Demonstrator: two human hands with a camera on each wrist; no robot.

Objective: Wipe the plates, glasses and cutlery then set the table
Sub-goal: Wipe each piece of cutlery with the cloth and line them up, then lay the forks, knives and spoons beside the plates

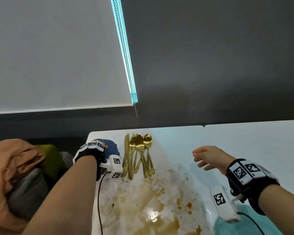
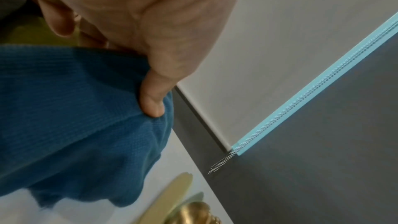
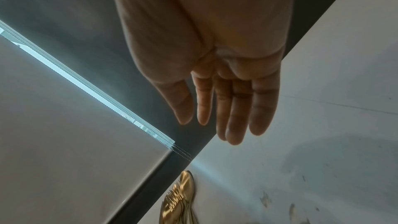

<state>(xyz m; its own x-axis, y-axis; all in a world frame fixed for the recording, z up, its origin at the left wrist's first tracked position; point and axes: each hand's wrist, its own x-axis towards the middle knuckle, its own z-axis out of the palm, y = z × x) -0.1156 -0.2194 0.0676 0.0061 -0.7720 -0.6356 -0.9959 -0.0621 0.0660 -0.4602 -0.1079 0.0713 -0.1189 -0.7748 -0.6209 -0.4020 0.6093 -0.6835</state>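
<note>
Several gold spoons, forks and knives (image 1: 139, 155) lie in a bunch near the far edge of the white table (image 1: 244, 141), with their bowls toward the wall. Left of them my left hand (image 1: 98, 150) grips a blue cloth (image 1: 111, 147) at the table's corner. In the left wrist view the thumb (image 2: 152, 101) presses into the blue cloth (image 2: 75, 117), and gold cutlery (image 2: 183, 202) shows below it. To the right of the cutlery my right hand (image 1: 205, 156) hovers above the table, fingers straight and loose (image 3: 232, 108), holding nothing. Gold cutlery (image 3: 178, 202) lies below those fingers.
Brown smears and crumbs (image 1: 153, 206) cover the table in front of the cutlery. A teal cloth (image 1: 244, 223) lies at the near right under my right wrist. An orange and green bundle of fabric (image 1: 19, 167) sits off the table's left edge. A grey wall and a window blind (image 1: 58, 56) stand behind.
</note>
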